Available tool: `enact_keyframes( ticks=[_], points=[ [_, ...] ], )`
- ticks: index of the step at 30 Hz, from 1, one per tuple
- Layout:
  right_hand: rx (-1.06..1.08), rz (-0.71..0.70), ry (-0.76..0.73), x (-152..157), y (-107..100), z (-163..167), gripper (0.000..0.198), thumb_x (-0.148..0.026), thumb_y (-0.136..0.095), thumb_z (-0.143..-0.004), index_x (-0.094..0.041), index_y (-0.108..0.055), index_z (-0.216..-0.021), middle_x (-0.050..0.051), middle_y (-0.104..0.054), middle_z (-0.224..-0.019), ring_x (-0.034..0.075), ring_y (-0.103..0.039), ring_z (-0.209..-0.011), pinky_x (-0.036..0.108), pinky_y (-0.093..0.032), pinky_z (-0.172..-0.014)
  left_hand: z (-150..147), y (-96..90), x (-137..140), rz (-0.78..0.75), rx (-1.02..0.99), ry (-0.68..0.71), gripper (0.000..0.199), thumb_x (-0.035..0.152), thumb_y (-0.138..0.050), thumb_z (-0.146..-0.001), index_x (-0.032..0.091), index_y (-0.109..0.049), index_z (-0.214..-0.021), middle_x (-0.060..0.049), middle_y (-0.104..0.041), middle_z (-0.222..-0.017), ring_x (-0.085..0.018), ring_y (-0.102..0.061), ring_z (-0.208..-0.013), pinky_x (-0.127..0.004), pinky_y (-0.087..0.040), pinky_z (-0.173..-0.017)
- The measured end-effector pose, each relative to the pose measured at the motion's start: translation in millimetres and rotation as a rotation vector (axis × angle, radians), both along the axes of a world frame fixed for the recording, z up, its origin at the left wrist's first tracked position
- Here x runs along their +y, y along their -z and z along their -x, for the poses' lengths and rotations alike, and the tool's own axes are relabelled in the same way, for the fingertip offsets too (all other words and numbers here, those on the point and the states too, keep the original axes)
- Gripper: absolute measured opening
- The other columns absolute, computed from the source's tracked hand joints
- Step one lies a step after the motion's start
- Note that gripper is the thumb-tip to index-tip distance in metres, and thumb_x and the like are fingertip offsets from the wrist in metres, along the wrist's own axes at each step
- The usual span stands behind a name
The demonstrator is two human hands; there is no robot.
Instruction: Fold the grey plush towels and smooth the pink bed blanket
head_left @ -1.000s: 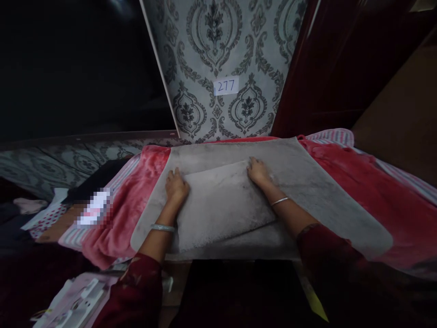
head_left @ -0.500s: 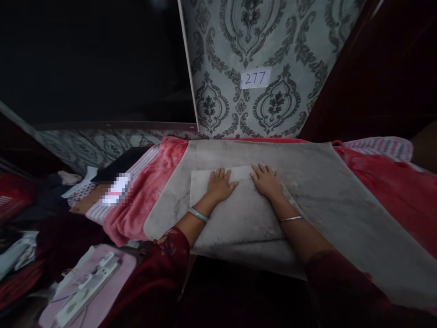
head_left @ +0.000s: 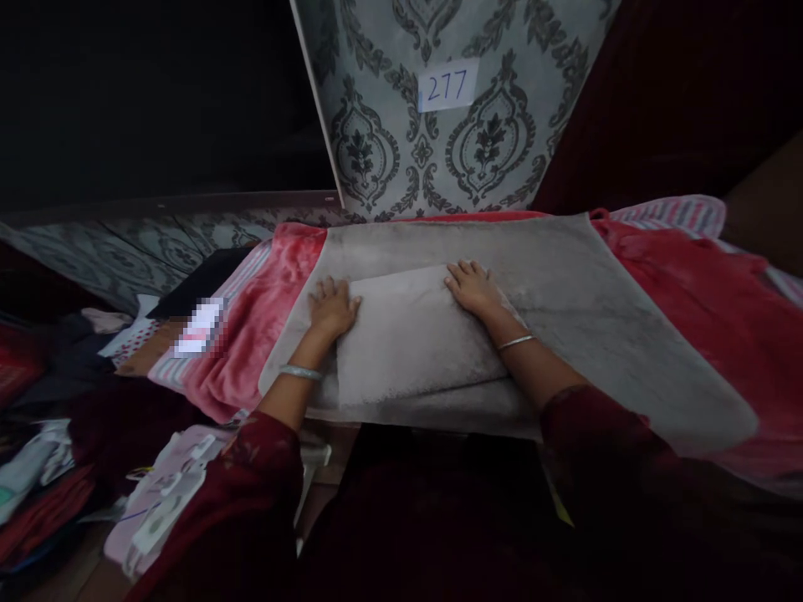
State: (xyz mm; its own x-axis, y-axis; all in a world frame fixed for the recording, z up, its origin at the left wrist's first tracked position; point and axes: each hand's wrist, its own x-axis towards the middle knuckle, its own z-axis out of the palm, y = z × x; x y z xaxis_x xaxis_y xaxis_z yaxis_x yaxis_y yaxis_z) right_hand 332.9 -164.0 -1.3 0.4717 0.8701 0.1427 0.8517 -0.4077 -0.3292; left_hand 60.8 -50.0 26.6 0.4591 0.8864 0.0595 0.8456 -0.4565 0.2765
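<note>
A folded light grey plush cloth [head_left: 414, 343] lies flat in front of me. Beneath it spreads a larger grey plush cloth [head_left: 577, 293], laid over a red fleecy blanket [head_left: 683, 309]. My left hand [head_left: 332, 308] rests palm down with spread fingers at the folded cloth's left edge, mostly on the larger grey cloth. My right hand [head_left: 473, 288] lies flat near the folded cloth's upper right corner, fingers apart. Neither hand grips anything.
A dark screen [head_left: 156, 100] stands behind on the left. A paper marked 277 [head_left: 447, 84] hangs on the patterned wall. To the lower left are a pink board [head_left: 129, 535] with a white power strip [head_left: 166, 510], and piled clothes [head_left: 43, 510].
My left hand has slid left from the top of the folded cloth to its left edge. My right hand stays near the upper right corner. The view has shifted slightly.
</note>
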Motion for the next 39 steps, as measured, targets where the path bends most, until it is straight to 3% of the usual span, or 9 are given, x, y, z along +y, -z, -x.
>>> enact_keyframes(
  ticks=[4,6,11,16,23,28,31,35,39],
  points=[
    [-0.104,-0.033,-0.100,-31.8,-5.8,29.4,0.054,-0.041,-0.040,-0.106,-0.021,-0.048,-0.155,0.014,-0.037,-0.165,0.038,-0.024,-0.154,0.068,-0.019,-0.120,-19.6,8.1,-71.3,-0.087,0.024,0.401,0.067,0.045,-0.049,-0.102,0.021,-0.034,-0.162,-0.014,-0.026,-0.171,-0.035,-0.016,-0.159,-0.059,-0.015,-0.127],
    [-0.149,-0.034,-0.193,-52.5,0.4,48.9,0.053,-0.038,-0.038,-0.106,-0.024,-0.047,-0.156,0.011,-0.036,-0.166,0.036,-0.025,-0.154,0.065,-0.020,-0.121,-26.6,19.9,-105.4,-0.127,0.056,0.561,0.068,0.048,-0.047,-0.102,0.022,-0.031,-0.163,-0.012,-0.026,-0.171,-0.032,-0.017,-0.160,-0.057,-0.017,-0.128],
    [-0.182,-0.017,-0.203,-81.2,21.5,75.3,0.053,-0.031,-0.035,-0.106,-0.022,-0.046,-0.157,0.008,-0.034,-0.167,0.033,-0.027,-0.154,0.060,-0.022,-0.122,-32.5,44.4,-138.5,-0.162,0.130,0.589,0.071,0.049,-0.044,-0.102,0.012,-0.033,-0.161,-0.018,-0.026,-0.170,-0.031,-0.019,-0.159,-0.056,-0.015,-0.129],
    [-0.156,-0.036,-0.188,-79.8,23.2,73.9,0.054,-0.031,-0.036,-0.105,-0.022,-0.046,-0.158,0.008,-0.034,-0.167,0.033,-0.026,-0.155,0.060,-0.021,-0.123,-10.6,49.0,-126.5,-0.215,0.092,0.503,0.070,0.051,-0.048,-0.100,0.017,-0.037,-0.160,-0.018,-0.028,-0.169,-0.032,-0.025,-0.158,-0.055,-0.021,-0.127],
    [-0.113,-0.085,-0.188,-78.2,28.5,72.3,0.053,-0.031,-0.038,-0.104,-0.023,-0.048,-0.156,0.008,-0.037,-0.166,0.033,-0.027,-0.154,0.062,-0.020,-0.123,71.8,66.5,-99.9,-0.214,-0.037,0.244,0.068,0.052,-0.041,-0.102,0.014,-0.040,-0.158,-0.022,-0.032,-0.167,-0.036,-0.029,-0.155,-0.060,-0.028,-0.123],
    [-0.049,-0.160,-0.213,-75.7,36.5,65.3,0.053,-0.031,-0.044,-0.100,-0.023,-0.053,-0.152,0.008,-0.042,-0.163,0.033,-0.031,-0.153,0.061,-0.023,-0.123,105.3,76.8,-74.9,-0.135,-0.226,0.244,0.072,0.056,-0.040,-0.101,0.012,-0.038,-0.158,-0.023,-0.043,-0.161,-0.033,-0.041,-0.150,-0.057,-0.032,-0.123],
    [0.020,-0.267,-0.177,-84.0,37.9,45.8,0.057,-0.031,-0.051,-0.095,-0.018,-0.053,-0.151,0.013,-0.045,-0.160,0.032,-0.038,-0.149,0.056,-0.029,-0.123,109.9,74.5,-57.0,-0.099,-0.342,0.266,0.078,0.061,-0.048,-0.096,0.015,-0.037,-0.158,-0.019,-0.043,-0.161,-0.032,-0.040,-0.150,-0.054,-0.033,-0.124],
    [0.065,-0.427,0.040,-105.2,38.5,3.6,0.065,-0.033,-0.055,-0.092,-0.012,-0.048,-0.153,0.017,-0.050,-0.155,0.034,-0.044,-0.144,0.054,-0.033,-0.121,100.1,62.6,-23.6,-0.110,-0.399,0.273,0.078,0.058,-0.055,-0.093,0.018,-0.039,-0.157,-0.016,-0.045,-0.161,-0.032,-0.041,-0.150,-0.052,-0.033,-0.125],
    [0.210,-0.348,0.233,-117.0,41.5,-28.1,0.066,-0.034,-0.058,-0.091,-0.010,-0.050,-0.151,0.020,-0.063,-0.141,0.036,-0.061,-0.126,0.052,-0.048,-0.109,62.0,43.4,23.4,-0.159,-0.330,0.308,0.074,0.048,-0.059,-0.090,0.016,-0.043,-0.155,-0.016,-0.047,-0.160,-0.032,-0.042,-0.150,-0.049,-0.033,-0.125]
  ],
)
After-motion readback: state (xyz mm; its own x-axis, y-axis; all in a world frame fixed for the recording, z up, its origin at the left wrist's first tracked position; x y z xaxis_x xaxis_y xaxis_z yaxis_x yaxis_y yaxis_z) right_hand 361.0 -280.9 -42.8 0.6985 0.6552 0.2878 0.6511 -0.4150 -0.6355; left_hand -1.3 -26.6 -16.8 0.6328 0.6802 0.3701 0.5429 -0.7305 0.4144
